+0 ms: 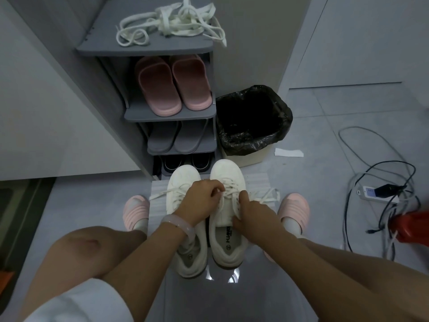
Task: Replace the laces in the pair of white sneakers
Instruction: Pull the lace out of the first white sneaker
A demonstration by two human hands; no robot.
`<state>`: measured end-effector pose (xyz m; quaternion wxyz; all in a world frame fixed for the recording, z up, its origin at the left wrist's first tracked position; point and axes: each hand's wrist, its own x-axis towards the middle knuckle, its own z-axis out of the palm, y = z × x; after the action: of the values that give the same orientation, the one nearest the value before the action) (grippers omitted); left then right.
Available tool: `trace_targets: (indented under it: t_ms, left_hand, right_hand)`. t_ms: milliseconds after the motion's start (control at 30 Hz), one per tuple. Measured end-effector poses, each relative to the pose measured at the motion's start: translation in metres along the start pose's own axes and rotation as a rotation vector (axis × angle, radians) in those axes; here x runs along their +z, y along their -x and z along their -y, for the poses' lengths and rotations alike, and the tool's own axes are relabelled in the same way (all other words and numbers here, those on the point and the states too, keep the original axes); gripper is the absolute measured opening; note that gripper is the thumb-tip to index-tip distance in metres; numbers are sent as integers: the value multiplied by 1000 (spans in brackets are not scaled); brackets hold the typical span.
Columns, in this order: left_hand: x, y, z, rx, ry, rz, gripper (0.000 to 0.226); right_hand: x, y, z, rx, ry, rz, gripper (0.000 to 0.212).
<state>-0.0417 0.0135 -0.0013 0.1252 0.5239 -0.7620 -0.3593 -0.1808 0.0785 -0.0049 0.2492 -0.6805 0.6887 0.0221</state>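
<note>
Two white sneakers stand side by side on a white sheet [257, 182] on the floor, toes pointing away from me. My left hand [201, 201] lies over the left sneaker [183, 180] and pinches the lace crossings of the right sneaker [228, 173]. My right hand [251, 211] grips the right sneaker's tongue and lace on its right side. A loose lace end [269, 194] trails right of that shoe, and another lace end [160, 194] trails left of the left shoe. A tangle of spare white laces [171, 24] lies on top of the grey shoe rack [144, 49].
The rack holds pink slippers [173, 84], grey slippers [171, 138] and dark shoes [185, 162]. A bin with a black bag [253, 122] stands right of it. Cables and a power strip [376, 194] lie at right, beside a red object [413, 226]. My feet in pink slippers flank the sneakers.
</note>
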Motion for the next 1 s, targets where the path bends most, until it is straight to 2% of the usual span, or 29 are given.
trace_targets:
  t_ms: [100,167,233,300,367,433,467,500,567,633,667,733,767,800,833,867,967,1000]
  left_hand:
    - [1,-5,-4,-83,27,165,24]
    - [5,-11,-6,-78,-184,229,29]
    - [10,-13,-14,-50,-448,177,29]
    - [13,-18,-19,-66,-523,152,31]
    - [9,-28,-22,-192,-301,260,30]
    - [-2,-37,-19,-429,229,336,31]
    - [-8,-37,-20,-595,551,327,33]
    - [-9,-36,-19,-701,751,288,35]
    - [-10,-35,-14,-731,825,249,36]
    - [-16,-32,-14,-661,639,243,42]
    - [-24,-32,-13,-578,424,211,43]
    - [-46,-36,-4,-376,-118,70,40]
    - [-58,-36,-3,-323,-275,-17,40]
    - [-68,-36,0,-305,-296,-82,40]
    - [-77,-36,3,-331,-200,-94,41]
    - [-82,-33,2,-374,36,-86,43]
    - [-76,-20,-11,-460,960,97,42]
    - [-71,-18,-15,-454,1132,166,39]
  right_hand:
    - [1,0,1,-10,18,-26,51]
    - [2,-2,2,3,9,-27,52]
    - [5,-4,2,46,-32,-23,50]
    - [10,-6,4,116,-87,-31,42]
    - [15,-8,5,180,-87,-64,33]
    - [21,-10,7,212,-60,-111,30]
    - [23,-11,7,217,-42,-124,30]
    - [24,-12,7,217,-20,-127,31]
    - [25,-14,6,218,13,-124,32]
    - [25,-15,5,227,10,-111,34]
    - [24,-15,4,232,-2,-104,35]
    - [24,-14,4,235,-19,-100,37]
    - [24,-14,4,233,-19,-100,38]
    - [23,-14,4,231,-17,-98,37]
    - [22,-14,5,231,-15,-93,36]
    - [20,-14,5,231,-15,-86,35]
    - [17,-13,6,218,-10,-57,36]
    - [17,-12,5,215,-4,-53,36]
